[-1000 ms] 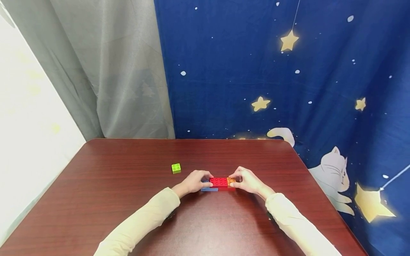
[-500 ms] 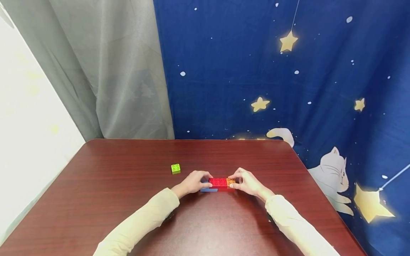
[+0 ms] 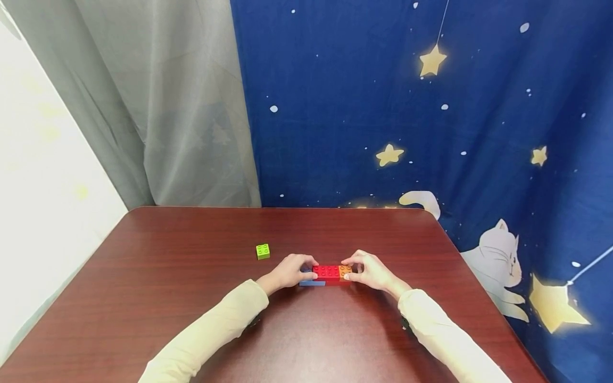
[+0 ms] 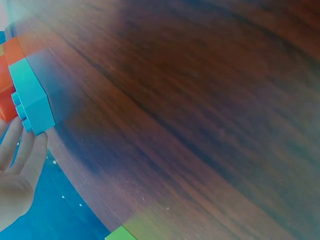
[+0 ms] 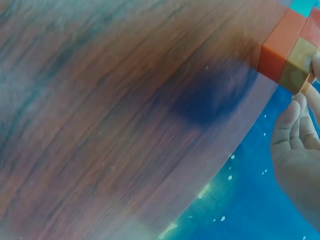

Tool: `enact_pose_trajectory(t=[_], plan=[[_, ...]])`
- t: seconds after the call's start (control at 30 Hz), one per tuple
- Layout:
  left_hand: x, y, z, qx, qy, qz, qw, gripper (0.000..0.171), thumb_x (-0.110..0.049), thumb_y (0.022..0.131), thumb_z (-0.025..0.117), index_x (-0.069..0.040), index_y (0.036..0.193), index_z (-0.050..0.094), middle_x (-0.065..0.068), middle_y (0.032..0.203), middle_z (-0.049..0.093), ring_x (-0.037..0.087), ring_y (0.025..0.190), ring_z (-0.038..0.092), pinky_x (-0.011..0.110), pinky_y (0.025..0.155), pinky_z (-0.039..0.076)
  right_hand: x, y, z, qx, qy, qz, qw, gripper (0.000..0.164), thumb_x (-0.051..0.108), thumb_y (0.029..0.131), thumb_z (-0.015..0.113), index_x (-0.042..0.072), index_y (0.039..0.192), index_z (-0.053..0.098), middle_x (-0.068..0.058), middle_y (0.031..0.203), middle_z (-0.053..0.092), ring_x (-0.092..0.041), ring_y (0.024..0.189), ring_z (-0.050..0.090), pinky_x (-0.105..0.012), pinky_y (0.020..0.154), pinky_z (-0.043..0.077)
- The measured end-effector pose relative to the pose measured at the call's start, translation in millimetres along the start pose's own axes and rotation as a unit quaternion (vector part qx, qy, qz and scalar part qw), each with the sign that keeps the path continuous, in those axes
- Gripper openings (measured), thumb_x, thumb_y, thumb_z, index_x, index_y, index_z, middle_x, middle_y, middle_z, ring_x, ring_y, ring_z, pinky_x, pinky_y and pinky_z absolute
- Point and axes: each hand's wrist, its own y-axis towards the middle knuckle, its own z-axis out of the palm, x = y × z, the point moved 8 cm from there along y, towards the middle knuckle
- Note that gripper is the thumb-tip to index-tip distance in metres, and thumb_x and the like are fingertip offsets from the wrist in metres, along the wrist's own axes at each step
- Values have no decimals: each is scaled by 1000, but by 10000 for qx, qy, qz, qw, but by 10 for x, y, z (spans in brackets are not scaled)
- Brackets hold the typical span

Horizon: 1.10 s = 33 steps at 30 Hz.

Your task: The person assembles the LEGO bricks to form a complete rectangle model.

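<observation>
A low two-layer build of toy building bricks lies in front of me. Its lower layer joins a blue brick [image 3: 312,283] [image 4: 32,97] and a red brick [image 3: 338,283] [image 5: 281,46]. On top sit another red brick [image 3: 327,272] and, at its right end, a small orange brick [image 3: 345,270] [image 5: 298,64]. My left hand [image 3: 289,272] [image 4: 20,172] pinches the left end of the upper red brick between thumb and fingers, over the blue brick's bare studs. With thumb and fingers, my right hand [image 3: 372,273] [image 5: 299,155] pinches the orange brick.
A small green brick [image 3: 263,251] [image 4: 120,234] lies apart, beyond and left of the left hand. The brown wooden table [image 3: 191,234] ends at a far edge before a grey curtain [image 3: 196,106] and a blue starry one [image 3: 335,106].
</observation>
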Motion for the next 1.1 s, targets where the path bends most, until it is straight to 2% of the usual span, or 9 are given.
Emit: enact_pose_trajectory(t=[0.27, 0.6, 0.77, 1.1], plan=[[-6, 5, -10, -8, 1, 30, 10000, 26, -24, 78, 67, -10, 99, 63, 1, 91, 62, 14, 85, 56, 32, 78, 43, -91, -60, -66, -13, 60, 158, 9999, 32, 22, 70, 75, 8, 98, 66, 0, 81, 54, -9, 59, 46, -23, 54, 41], [11, 4, -4, -21, -92, 0, 10000, 25, -23, 79, 67, -10, 100, 63, 1, 91, 62, 14, 85, 55, 32, 78, 43, -166, -91, -23, -63, 241, 302, 9992, 33, 21, 72, 73, 8, 101, 65, 3, 78, 57, -10, 62, 49, -23, 56, 42], [3, 13, -36, -43, -70, -8, 10000, 25, -23, 79, 67, -10, 99, 63, 1, 91, 62, 14, 85, 55, 32, 78, 43, -141, -72, -47, -151, 136, 108, 9997, 32, 21, 72, 73, 8, 100, 65, 2, 78, 57, -9, 60, 49, -23, 56, 42], [15, 18, -7, 13, 71, -26, 10000, 25, -25, 78, 67, -11, 99, 63, -1, 90, 62, 13, 84, 55, 31, 78, 43, -44, -20, -15, -208, -75, -93, 9997, 32, 22, 68, 76, 11, 96, 66, 2, 87, 53, -13, 66, 47, -24, 59, 42]])
